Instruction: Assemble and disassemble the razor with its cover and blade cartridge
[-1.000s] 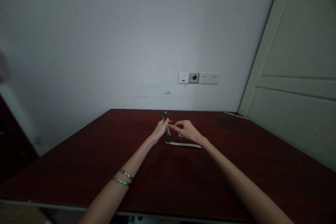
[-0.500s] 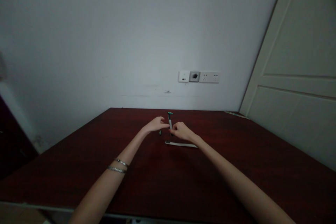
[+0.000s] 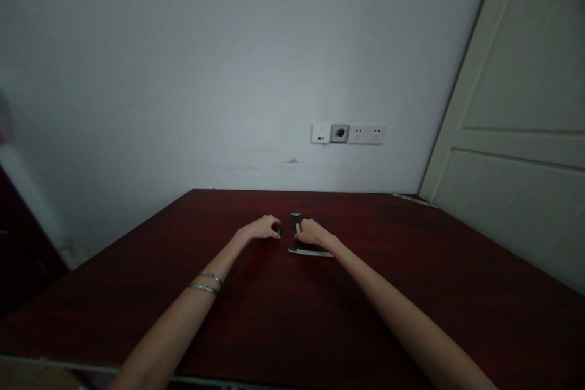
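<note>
Near the middle of the frame, the right hand [image 3: 314, 232] has its fingers curled in and grasps a slim razor with a pale grey-and-black handle and a green-edged crosswise head [image 3: 297, 228]. The razor's head points toward the top of the frame, and its lower end is hidden by the fingers.

Just left of centre, the left hand [image 3: 260, 228] curves its thumb and fingers, tips apart, around a small dark piece with a green edge [image 3: 280, 231]; whether they press on it cannot be told. Two silvery metal bracelets [image 3: 204, 287] circle the left forearm, in the lower left of the frame.

Just below the right hand, a slender, slightly curved white strip with a dark left end [image 3: 313, 252] lies crosswise, its right end meeting the outline of the right wrist. All this is on a dark reddish-brown tabletop [image 3: 274, 323] that fills the lower half. Behind it rises a plain whitish wall [image 3: 228, 73], with a row of socket plates [image 3: 347, 134] right of centre. A pale panelled door [image 3: 521, 85] slants along the upper right.
</note>
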A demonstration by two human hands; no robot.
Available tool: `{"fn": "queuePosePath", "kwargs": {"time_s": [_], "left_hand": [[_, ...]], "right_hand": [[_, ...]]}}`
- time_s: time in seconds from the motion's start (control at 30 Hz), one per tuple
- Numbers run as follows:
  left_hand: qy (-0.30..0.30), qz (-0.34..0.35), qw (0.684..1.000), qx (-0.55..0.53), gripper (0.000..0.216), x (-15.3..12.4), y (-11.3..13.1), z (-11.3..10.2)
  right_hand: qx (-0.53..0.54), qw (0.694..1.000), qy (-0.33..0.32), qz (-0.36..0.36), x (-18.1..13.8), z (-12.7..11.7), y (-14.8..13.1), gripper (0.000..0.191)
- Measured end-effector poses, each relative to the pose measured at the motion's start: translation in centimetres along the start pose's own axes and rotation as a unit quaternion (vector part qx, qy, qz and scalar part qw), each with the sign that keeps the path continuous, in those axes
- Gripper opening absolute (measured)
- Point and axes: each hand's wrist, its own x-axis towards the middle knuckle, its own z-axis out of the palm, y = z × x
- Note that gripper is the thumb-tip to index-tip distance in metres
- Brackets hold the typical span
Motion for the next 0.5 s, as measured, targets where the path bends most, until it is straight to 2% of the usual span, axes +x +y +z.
{"fn": "queuePosePath", "kwargs": {"time_s": [0.23, 0.4, 0.5], "left_hand": [[0.027, -0.002, 0.999, -0.021, 0.038, 0.67, -0.25, 0.18], [0.001, 0.01, 1.0, -0.028, 0.021, 0.82, -0.1, 0.23], [-0.004, 0.011, 1.0, -0.022, 0.02, 0.8, -0.07, 0.28]], "right_hand": [[0.014, 1.0, 0.007, 0.004, -0.16, 0.04, 0.06, 0.036], [0.014, 1.0, 0.012, 0.016, -0.15, 0.17, -0.02, 0.037], [0.011, 1.0, 0.016, 0.015, -0.2, 0.29, -0.06, 0.037]]}}
